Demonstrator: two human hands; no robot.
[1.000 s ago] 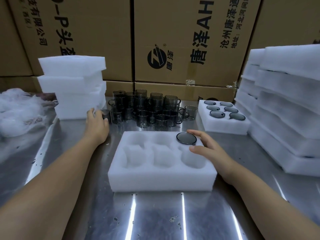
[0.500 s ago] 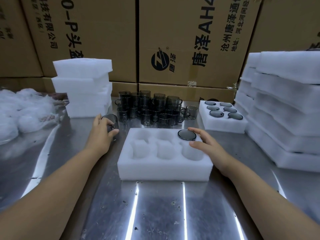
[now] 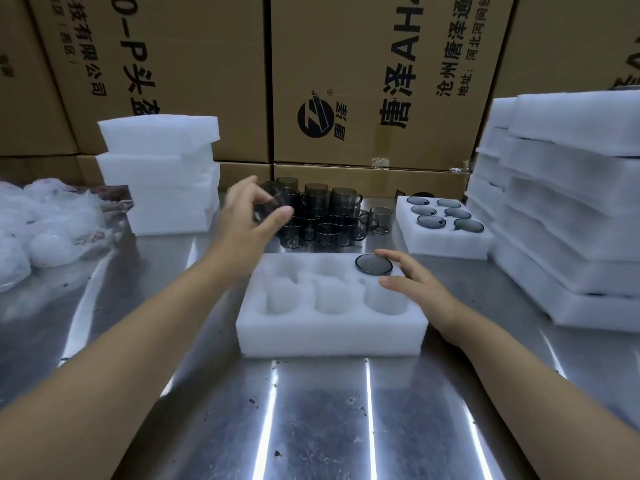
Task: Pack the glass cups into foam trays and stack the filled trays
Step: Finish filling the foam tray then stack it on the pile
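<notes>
**One cup seated, another in the air above the foam tray**

A white foam tray [image 3: 332, 327] with six round pockets lies on the steel table [image 3: 311, 410], and everything else sits around it. Its far-right pocket holds one smoky glass cup [image 3: 374, 264], set down so only a dark round face shows level with the foam; the other five pockets are bare.

The right hand [image 3: 412, 285] rests flat on the tray's right end, fingers loosely spread, the thumb lying across the foam just in front of the seated cup and the forefinger reaching along its right rim. It grips nothing.

The left hand [image 3: 249, 216] is raised above and beyond the tray's far-left corner, blurred with motion. Thumb and fingers are curled around a second glass cup [image 3: 268, 209], pinching it from both sides; the cup looks tilted, though the blur hides how it is turned.

Directly behind the tray stands a crowd of loose glass cups [image 3: 329, 216], upright with handles showing, packed closely together. To the tray's far right lies a filled tray [image 3: 446, 244] with six dark cup faces in its pockets. Further right rises a tall stack of foam trays [image 3: 568, 209]. Behind and left of the working tray stands a shorter stack of foam blocks [image 3: 162, 174], and beyond that, at the table's left edge, a heap of crumpled clear plastic [image 3: 45, 223]. Printed cardboard cartons [image 3: 381, 81] wall off the back.
</notes>
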